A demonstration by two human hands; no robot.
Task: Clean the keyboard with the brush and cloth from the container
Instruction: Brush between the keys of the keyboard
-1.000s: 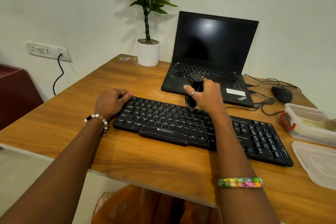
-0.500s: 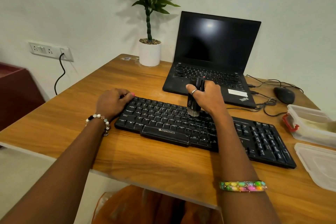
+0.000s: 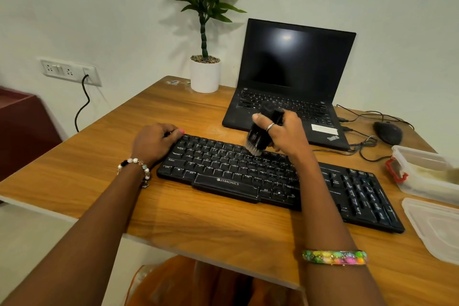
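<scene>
Since half a second ago the brush point(image 3: 258, 137) has tipped, its handle top now leaning back toward the laptop point(image 3: 288, 87) and its pale bristles angled down-left onto the upper key rows of the black keyboard point(image 3: 248, 174). The right hand point(image 3: 285, 132) grips the brush handle, fingers curled round it, a ring on one finger. The left hand point(image 3: 154, 142) has stayed at the keyboard's far-left corner, fingers bent over the edge and holding it. The keyboard lies across the wooden desk point(image 3: 198, 226), just in front of the laptop. At the right edge stands the clear container point(image 3: 427, 174) with something pale inside, too blurred to name; its lid point(image 3: 437, 228) lies on the desk just in front of it. A potted plant point(image 3: 205, 75) stands left of the laptop, a mouse point(image 3: 388, 132) to its right
</scene>
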